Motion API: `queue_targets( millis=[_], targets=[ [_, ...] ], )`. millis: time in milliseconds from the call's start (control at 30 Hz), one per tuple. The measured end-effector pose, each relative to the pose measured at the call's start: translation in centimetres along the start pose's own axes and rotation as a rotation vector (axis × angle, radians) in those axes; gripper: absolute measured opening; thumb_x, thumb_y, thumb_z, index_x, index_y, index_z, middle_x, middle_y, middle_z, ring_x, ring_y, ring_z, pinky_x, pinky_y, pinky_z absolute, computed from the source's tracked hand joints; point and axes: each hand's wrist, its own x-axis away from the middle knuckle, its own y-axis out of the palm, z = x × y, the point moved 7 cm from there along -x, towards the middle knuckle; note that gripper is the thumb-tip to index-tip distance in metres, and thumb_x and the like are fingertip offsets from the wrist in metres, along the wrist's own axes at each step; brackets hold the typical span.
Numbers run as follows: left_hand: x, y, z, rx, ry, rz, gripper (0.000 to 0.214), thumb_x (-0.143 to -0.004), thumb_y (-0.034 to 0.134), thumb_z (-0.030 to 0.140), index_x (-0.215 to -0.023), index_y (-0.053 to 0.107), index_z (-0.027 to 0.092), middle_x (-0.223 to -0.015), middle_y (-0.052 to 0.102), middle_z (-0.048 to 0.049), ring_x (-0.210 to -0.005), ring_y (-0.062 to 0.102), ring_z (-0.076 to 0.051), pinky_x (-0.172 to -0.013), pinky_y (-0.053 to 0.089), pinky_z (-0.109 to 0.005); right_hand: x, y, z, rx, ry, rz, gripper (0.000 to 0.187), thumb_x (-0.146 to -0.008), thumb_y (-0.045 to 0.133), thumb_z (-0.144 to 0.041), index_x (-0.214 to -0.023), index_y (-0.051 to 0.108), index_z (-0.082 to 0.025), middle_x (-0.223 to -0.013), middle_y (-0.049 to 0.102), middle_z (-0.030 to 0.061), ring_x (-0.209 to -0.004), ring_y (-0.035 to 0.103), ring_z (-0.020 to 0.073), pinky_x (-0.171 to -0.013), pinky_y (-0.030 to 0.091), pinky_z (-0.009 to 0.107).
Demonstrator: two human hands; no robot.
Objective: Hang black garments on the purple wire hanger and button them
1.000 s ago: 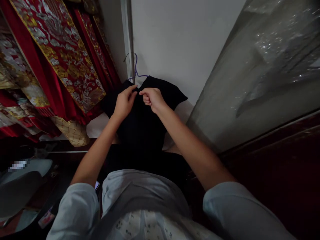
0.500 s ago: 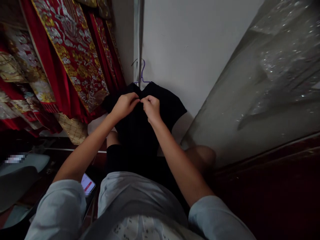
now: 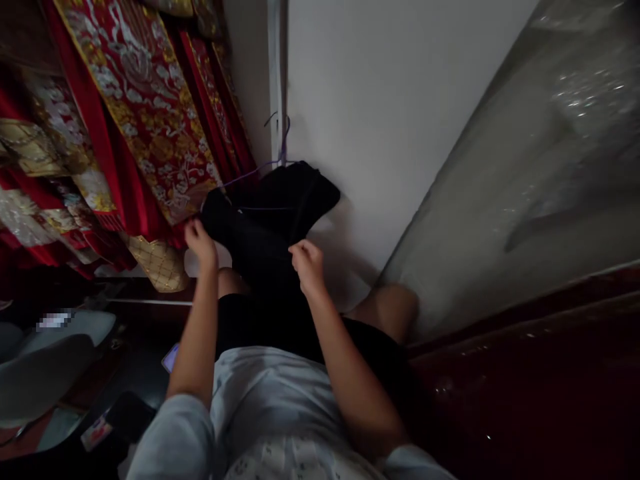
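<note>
A black garment point(image 3: 270, 213) hangs on a purple wire hanger point(image 3: 283, 143) against the white wall, twisted to the left. My left hand point(image 3: 199, 241) grips the garment's left edge low down, fingers closed on the cloth. On the right side of the garment, my right hand point(image 3: 306, 263) pinches the dark fabric. Both hands sit below the hanger's shoulders. The lower part of the garment runs down in front of my lap and merges with dark clothing there.
Red and gold embroidered garments point(image 3: 135, 100) hang close on the left. A glittery grey fabric point(image 3: 525, 167) slopes down on the right above dark red wood point(image 3: 525, 373). A phone point(image 3: 170, 358) and a grey object point(image 3: 55, 360) lie low at left.
Both hands have dropped from the garment's collar to its sides and moved apart. The garment has swung and twisted leftward on the hanger, baring the hanger's wire.
</note>
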Motion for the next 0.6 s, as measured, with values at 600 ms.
queue_targets(
  millis=[600],
  targets=[
    [4.5, 10.9, 6.9, 0.417, -0.025, -0.436, 0.044, -0.110, 0.041, 0.050, -0.115, 0.068, 0.016, -0.134, 0.063, -0.0164, -0.131, 0.057, -0.028, -0.117, 0.044, -0.041, 1.0, 1.4, -2.3, 0.156, 0.000, -0.433, 0.031, -0.073, 0.064, -0.050, -0.071, 0.058, -0.020, -0.067, 0.059, 0.0001, -0.066, 0.051, 0.0156, -0.059, 0.042, 0.026]
  ],
)
